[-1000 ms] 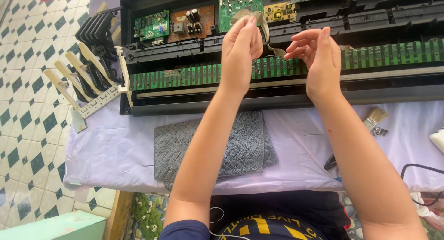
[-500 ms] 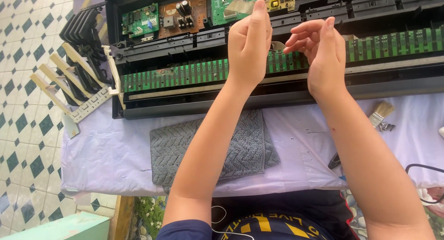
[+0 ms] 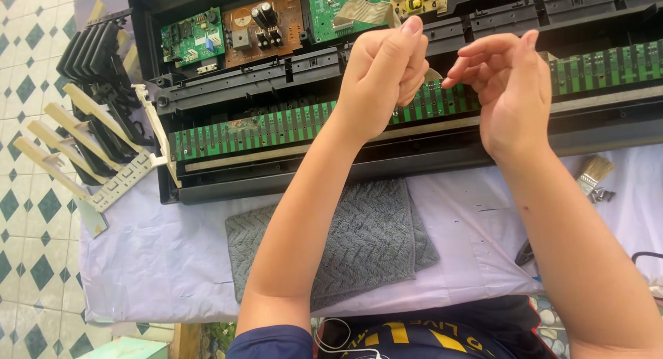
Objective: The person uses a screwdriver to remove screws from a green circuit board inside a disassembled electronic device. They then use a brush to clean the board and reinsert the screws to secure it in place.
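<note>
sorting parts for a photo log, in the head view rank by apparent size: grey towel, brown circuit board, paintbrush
1. grey towel, largest
2. brown circuit board
3. paintbrush, smallest, though it is partly cut off by the arm

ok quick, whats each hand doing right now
Left hand: fingers curled shut, pinching a small pale strip above the green key contact board.
Right hand: loosely curled, fingertips near the strip; whether it grips cannot be told.

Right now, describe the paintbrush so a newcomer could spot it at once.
Start at the opened black keyboard case across the table. Follow its front edge right, past the right hand, onto the pale cloth. The paintbrush lies there, the only thing with tan bristles.
</note>
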